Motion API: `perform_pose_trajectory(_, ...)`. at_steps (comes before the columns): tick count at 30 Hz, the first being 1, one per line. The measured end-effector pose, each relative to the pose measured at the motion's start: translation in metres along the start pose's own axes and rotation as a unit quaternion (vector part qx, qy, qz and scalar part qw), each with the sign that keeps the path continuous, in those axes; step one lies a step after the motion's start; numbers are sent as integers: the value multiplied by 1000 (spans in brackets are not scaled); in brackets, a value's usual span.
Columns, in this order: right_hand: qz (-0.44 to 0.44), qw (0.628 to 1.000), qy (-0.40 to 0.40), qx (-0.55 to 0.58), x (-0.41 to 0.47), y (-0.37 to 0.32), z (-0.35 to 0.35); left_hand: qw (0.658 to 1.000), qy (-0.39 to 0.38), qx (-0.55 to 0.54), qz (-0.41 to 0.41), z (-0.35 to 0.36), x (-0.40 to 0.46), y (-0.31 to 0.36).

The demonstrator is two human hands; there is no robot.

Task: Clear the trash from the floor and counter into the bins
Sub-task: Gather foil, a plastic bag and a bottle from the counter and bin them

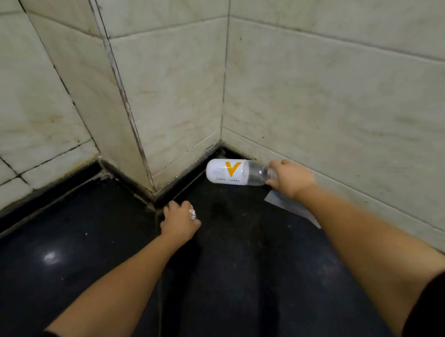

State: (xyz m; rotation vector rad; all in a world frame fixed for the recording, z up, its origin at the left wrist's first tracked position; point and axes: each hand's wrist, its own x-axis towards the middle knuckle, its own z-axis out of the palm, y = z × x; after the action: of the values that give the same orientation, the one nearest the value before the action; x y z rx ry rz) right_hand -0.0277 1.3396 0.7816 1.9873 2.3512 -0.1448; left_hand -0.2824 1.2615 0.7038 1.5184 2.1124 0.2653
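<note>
A clear plastic bottle (232, 172) with a white label and an orange V lies sideways in the far corner where the black floor meets the tiled walls. My right hand (290, 176) is closed around its neck end. My left hand (179, 218) is low over the floor near the wall's jutting corner, fingers curled around a small crumpled ball of silver foil (192, 213). A flat grey-white sheet of paper (293, 209) lies on the floor under my right wrist, partly hidden by my arm.
Pale marbled wall tiles (341, 97) close in on the left, centre and right, forming an inner corner and an outer corner. The glossy black floor (79, 253) stretches toward me. No bins are in view.
</note>
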Motion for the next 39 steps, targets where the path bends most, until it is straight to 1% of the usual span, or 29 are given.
perform_pose_trajectory(5, -43, 998, 36, 4, -74, -2, -17, 998, 63, -30, -5, -1, -87, 11)
perform_pose_trajectory(10, -136, 989, 57, -9, -157, -23, -21, 992, 84, -61, -71, 26, -198, -14)
perform_pose_trajectory(14, -197, 979, 49, -12, -205, -59, -15, 981, 114, -93, -130, 30, -276, -59)
perform_pose_trajectory(16, -229, 973, 35, -12, -226, -92, -10, 971, 138, -104, -167, 23, -315, -94)
perform_pose_trajectory(19, -302, 953, 16, -22, -265, -155, 4, 945, 183, -126, -239, 15, -380, -154)
perform_pose_trajectory(24, -431, 901, -1, -57, -355, -271, 28, 890, 238, -165, -353, 13, -510, -250)
perform_pose_trajectory(28, -513, 857, -17, -52, -455, -358, 51, 840, 268, -168, -441, 29, -637, -319)
perform_pose_trajectory(31, -570, 819, -34, -53, -541, -407, 71, 801, 267, -172, -508, 52, -745, -359)
perform_pose_trajectory(34, -636, 767, -57, -66, -632, -446, 91, 739, 286, -190, -580, 78, -854, -381)
perform_pose_trajectory(37, -708, 697, -65, -92, -721, -471, 106, 667, 314, -217, -639, 110, -949, -384)
perform_pose_trajectory(39, -748, 652, -69, -103, -777, -479, 116, 618, 339, -237, -669, 136, -1002, -372)
